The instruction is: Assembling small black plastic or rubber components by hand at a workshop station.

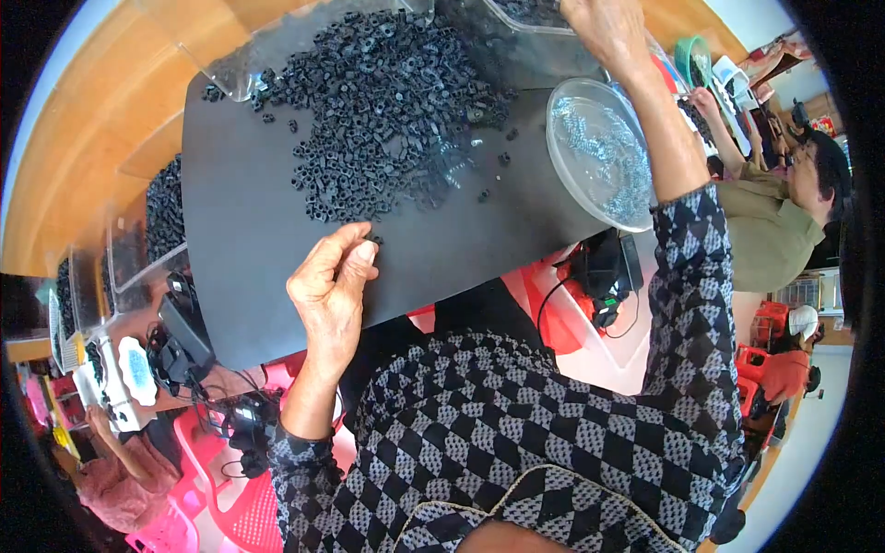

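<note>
My left hand is over the near part of the dark table, thumb and forefinger pinched together. A small black plastic part shows at its fingertips. Just beyond lies a large heap of small black plastic parts, with a few small metal springs on its right side. My right hand reaches to the far right, by a clear plastic bin. Its fingers are cut off by the upper edge, so what they hold cannot be seen. Under my right forearm sits a round clear tub of metal springs.
A clear bin lies tipped at the heap's far left. More bins of black parts stand left of the table. A black device with cables is below the near right edge. A co-worker sits at right, another person at lower left.
</note>
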A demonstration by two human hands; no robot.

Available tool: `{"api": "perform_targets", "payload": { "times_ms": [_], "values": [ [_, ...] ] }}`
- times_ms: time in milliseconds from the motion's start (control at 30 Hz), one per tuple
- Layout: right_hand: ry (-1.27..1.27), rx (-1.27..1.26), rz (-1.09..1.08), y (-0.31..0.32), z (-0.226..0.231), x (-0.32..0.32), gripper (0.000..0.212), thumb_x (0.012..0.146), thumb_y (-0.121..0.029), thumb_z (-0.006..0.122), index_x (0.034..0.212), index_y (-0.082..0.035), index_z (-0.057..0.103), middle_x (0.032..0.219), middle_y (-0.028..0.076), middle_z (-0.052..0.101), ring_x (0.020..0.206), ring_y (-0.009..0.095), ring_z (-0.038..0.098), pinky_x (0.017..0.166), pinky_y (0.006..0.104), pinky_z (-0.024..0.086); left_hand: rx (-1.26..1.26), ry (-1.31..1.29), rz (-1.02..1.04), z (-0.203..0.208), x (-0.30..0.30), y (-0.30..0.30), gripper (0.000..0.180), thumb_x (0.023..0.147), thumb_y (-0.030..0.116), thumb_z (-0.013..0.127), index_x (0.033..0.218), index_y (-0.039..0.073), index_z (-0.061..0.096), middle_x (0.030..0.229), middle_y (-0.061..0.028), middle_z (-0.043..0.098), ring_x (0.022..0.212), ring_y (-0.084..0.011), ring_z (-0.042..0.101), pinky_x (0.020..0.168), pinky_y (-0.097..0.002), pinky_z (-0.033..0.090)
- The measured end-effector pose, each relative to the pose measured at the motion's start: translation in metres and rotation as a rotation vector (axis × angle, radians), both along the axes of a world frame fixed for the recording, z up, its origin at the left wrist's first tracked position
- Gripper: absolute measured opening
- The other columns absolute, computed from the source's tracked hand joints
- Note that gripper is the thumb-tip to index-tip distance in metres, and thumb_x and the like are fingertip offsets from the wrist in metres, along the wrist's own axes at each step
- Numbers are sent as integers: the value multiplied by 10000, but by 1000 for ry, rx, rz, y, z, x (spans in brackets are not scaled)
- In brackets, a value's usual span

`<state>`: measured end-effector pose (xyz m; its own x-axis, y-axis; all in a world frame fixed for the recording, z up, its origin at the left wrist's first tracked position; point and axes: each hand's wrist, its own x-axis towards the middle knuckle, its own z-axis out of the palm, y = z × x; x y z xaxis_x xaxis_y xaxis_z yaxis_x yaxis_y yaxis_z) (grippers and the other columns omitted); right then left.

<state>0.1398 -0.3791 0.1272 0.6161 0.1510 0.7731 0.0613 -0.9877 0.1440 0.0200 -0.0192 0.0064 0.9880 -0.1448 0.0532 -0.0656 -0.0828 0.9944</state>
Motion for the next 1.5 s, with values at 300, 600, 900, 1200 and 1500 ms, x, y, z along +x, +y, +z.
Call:
{"api": "perform_targets", "payload": {
  "times_ms": [300, 600, 900, 1200, 1500],
  "values": [
    [147, 118, 413, 76, -78, -69, 141, 738, -28, 619, 869, -62, 660, 763, 92, 566, 760, 274, 559, 661, 376, 479, 19, -41, -36, -4, -2, -5, 189, 845, 14, 668, 1032, -13, 680, 787, -41, 623, 635, -80, 555, 582, -219, 465],
    [461, 98, 348, 82, -122, -76, 144, 725, -30, 684, 863, -32, 646, 814, 105, 591, 805, 307, 553, 697, 401, 471, 108, -128, 11, -8, -2, 0, 181, 843, 41, 685, 1012, -23, 677, 756, -52, 622, 622, -92, 555, 570, -230, 460],
    [407, 193, 376, 89, -124, -78, 127, 728, -70, 686, 793, -51, 579, 776, 105, 573, 788, 311, 556, 684, 409, 468, 243, -285, -14, 0, -2, 1, 160, 811, 11, 687, 969, -15, 679, 734, -77, 621, 604, -144, 578, 564, -263, 463],
    [411, 418, 368, 93, -121, -86, 152, 749, -69, 685, 867, -57, 590, 787, 118, 591, 787, 313, 572, 689, 419, 470, 486, -649, -161, 22, 14, -15, 207, 706, -38, 697, 903, 9, 652, 721, -102, 609, 647, -273, 591, 589, -357, 449],
    [256, 556, 353, 105, -112, -106, 112, 763, -8, 673, 874, -25, 665, 768, 119, 597, 739, 298, 577, 647, 389, 464, 790, -1176, -367, 29, 26, -45, 330, 678, 123, 633, 991, 18, 651, 1122, -132, 642, 879, -285, 597, 766, -423, 467]
  ]
}}
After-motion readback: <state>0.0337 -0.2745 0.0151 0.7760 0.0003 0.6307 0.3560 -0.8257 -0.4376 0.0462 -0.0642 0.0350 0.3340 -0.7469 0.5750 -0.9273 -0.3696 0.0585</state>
